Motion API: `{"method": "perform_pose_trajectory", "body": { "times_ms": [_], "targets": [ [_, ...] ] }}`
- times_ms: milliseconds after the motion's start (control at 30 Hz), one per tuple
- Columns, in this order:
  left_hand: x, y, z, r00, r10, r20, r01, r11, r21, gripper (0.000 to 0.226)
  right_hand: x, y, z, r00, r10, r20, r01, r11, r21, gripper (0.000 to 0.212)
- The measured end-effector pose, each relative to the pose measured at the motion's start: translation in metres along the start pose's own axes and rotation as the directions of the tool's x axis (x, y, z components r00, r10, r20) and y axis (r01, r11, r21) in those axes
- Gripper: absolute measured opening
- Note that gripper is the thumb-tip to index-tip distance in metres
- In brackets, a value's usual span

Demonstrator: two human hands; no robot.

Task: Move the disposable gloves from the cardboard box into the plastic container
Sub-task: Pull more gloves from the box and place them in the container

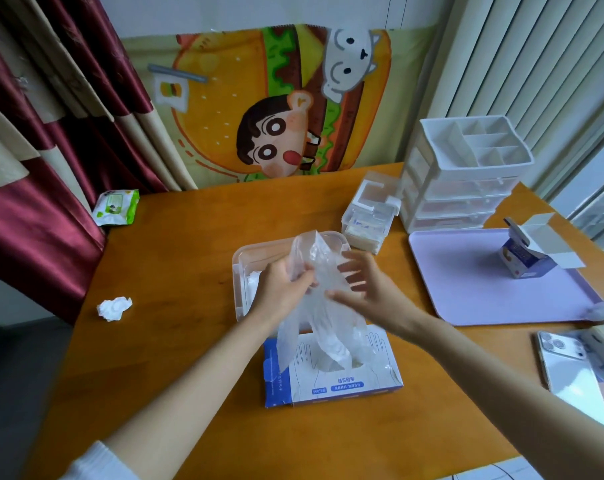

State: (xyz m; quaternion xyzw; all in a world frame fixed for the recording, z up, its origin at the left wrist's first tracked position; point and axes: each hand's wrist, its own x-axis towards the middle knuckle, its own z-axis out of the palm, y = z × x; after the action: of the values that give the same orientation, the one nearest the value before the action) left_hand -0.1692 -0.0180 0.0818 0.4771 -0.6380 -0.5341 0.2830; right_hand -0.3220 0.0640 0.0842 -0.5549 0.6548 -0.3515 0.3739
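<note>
Head camera view, looking down on an orange wooden desk (176, 271). At the centre, the left hand (283, 285) holds a bunch of clear disposable gloves (323, 327); its grip is closed around them, fingers curled into the plastic. The right hand (366, 289) is just beside the bunch with its grip open, fingers spread and straight. Whether they touch the plastic cannot be told.

The gloves stretch from above the hands down into the top opening of the blue and white cardboard box (331, 386), which lies flat at the near side of the desk. Directly behind the box sits the clear plastic container (245, 254), open, with something pale inside at its left.

To the left lie a crumpled white tissue (114, 308) and, further back, a green pack of wet wipes (115, 207). On the right are a white drawer organiser (467, 174), a lilac tray (467, 299) carrying a small opened blue carton (525, 261), and a phone (570, 372) at the near edge.
</note>
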Motion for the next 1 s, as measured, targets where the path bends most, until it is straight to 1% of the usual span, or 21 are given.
{"method": "perform_pose_trajectory", "body": {
  "times_ms": [33, 100, 133, 200, 267, 300, 333, 400, 467, 500, 533, 567, 600, 633, 667, 700, 767, 800, 833, 900, 1000],
  "targets": [
    [0.001, -0.001, 0.0, 1.0, -0.015, 0.002, 0.015, 1.0, -0.001, 0.006, -0.001, 0.005, 0.008, 1.0, -0.005, 0.029, 0.007, 0.996, -0.085, 0.074],
    [0.0, -0.001, 0.001, 0.999, -0.025, 0.022, 0.025, 1.0, 0.013, 0.006, 0.004, 0.016, 0.019, 0.998, -0.058, -0.01, 0.055, 0.978, -0.201, 0.073],
    [0.0, -0.002, -0.001, 0.999, -0.03, 0.031, 0.03, 0.999, 0.023, 0.007, 0.009, 0.018, 0.02, 0.995, -0.082, -0.057, 0.067, 0.973, -0.219, 0.066],
    [0.0, -0.005, -0.006, 0.999, -0.045, 0.017, 0.044, 0.998, 0.048, 0.008, 0.017, 0.016, 0.016, 0.987, -0.059, -0.149, 0.031, 0.983, -0.18, 0.043],
    [0.002, -0.01, -0.014, 0.996, -0.085, -0.009, 0.085, 0.995, 0.054, 0.005, 0.024, 0.014, 0.01, 0.984, -0.016, -0.179, -0.011, 0.988, -0.152, 0.019],
    [0.003, -0.013, -0.019, 0.994, -0.107, -0.015, 0.108, 0.993, 0.052, 0.007, 0.027, 0.013, 0.007, 0.982, -0.014, -0.186, -0.019, 0.985, -0.17, 0.007],
    [0.003, -0.016, -0.023, 0.991, -0.131, -0.014, 0.132, 0.99, 0.057, 0.01, 0.03, 0.012, 0.005, 0.981, -0.022, -0.19, -0.016, 0.98, -0.197, 0.005],
    [0.003, -0.02, -0.031, 0.983, -0.185, 0.004, 0.184, 0.98, 0.078, 0.012, 0.036, 0.01, 0.003, 0.981, -0.038, -0.188, -0.01, 0.969, -0.246, 0.014],
    [0.003, -0.023, -0.037, 0.973, -0.228, 0.028, 0.225, 0.971, 0.081, 0.008, 0.042, 0.008, 0.003, 0.985, -0.02, -0.172, -0.018, 0.977, -0.214, 0.016],
    [0.005, -0.024, -0.04, 0.969, -0.247, 0.031, 0.243, 0.966, 0.084, 0.007, 0.045, 0.006, 0.004, 0.992, 0.019, -0.128, -0.037, 0.989, -0.143, 0.017],
    [0.005, -0.025, -0.043, 0.964, -0.263, 0.032, 0.26, 0.962, 0.08, 0.007, 0.047, 0.005, 0.006, 0.997, 0.068, -0.046, -0.07, 0.996, -0.059, 0.02],
    [0.007, -0.027, -0.046, 0.961, -0.274, 0.03, 0.272, 0.96, 0.065, 0.008, 0.048, 0.003, 0.008, 0.992, 0.109, 0.057, -0.108, 0.994, -0.022, 0.028],
    [0.009, -0.027, -0.048, 0.959, -0.283, 0.029, 0.281, 0.958, 0.046, 0.008, 0.051, 0.004, 0.011, 0.982, 0.13, 0.14, -0.121, 0.99, -0.074, 0.038],
    [0.01, -0.028, -0.05, 0.957, -0.29, 0.031, 0.289, 0.957, 0.035, 0.008, 0.052, 0.006, 0.014, 0.975, 0.134, 0.18, -0.105, 0.981, -0.163, 0.046],
    [0.011, -0.028, -0.052, 0.955, -0.296, 0.031, 0.295, 0.955, 0.036, 0.009, 0.055, 0.008, 0.016, 0.976, 0.122, 0.179, -0.08, 0.971, -0.224, 0.048],
    [0.013, -0.03, -0.053, 0.953, -0.303, 0.029, 0.301, 0.952, 0.051, 0.009, 0.058, 0.008, 0.017, 0.984, 0.103, 0.149, -0.066, 0.971, -0.232, 0.041],
    [0.018, -0.035, -0.059, 0.948, -0.317, 0.024, 0.313, 0.944, 0.108, 0.01, 0.067, 0.005, 0.014, 0.996, 0.07, 0.062, -0.059, 0.985, -0.16, 0.013],
    [0.021, -0.038, -0.063, 0.946, -0.324, 0.026, 0.317, 0.938, 0.138, 0.01, 0.072, 0.004, 0.012, 0.998, 0.054, 0.018, -0.051, 0.988, -0.143, 0.011],
    [0.025, -0.041, -0.068, 0.944, -0.329, 0.028, 0.32, 0.934, 0.16, 0.009, 0.078, 0.002, 0.008, 0.999, 0.047, -0.017, -0.049, 0.988, -0.144, 0.016],
    [0.034, -0.047, -0.078, 0.942, -0.334, 0.013, 0.327, 0.928, 0.177, 0.01, 0.09, -0.001, 0.001, 0.997, 0.045, -0.055, -0.052, 0.99, -0.132, 0.019],
    [0.048, -0.046, -0.088, 0.952, -0.303, -0.05, 0.307, 0.931, 0.198, 0.011, 0.102, -0.01, -0.006, 0.999, 0.002, -0.037, -0.008, 0.988, -0.156, 0.02]
  ]
}}
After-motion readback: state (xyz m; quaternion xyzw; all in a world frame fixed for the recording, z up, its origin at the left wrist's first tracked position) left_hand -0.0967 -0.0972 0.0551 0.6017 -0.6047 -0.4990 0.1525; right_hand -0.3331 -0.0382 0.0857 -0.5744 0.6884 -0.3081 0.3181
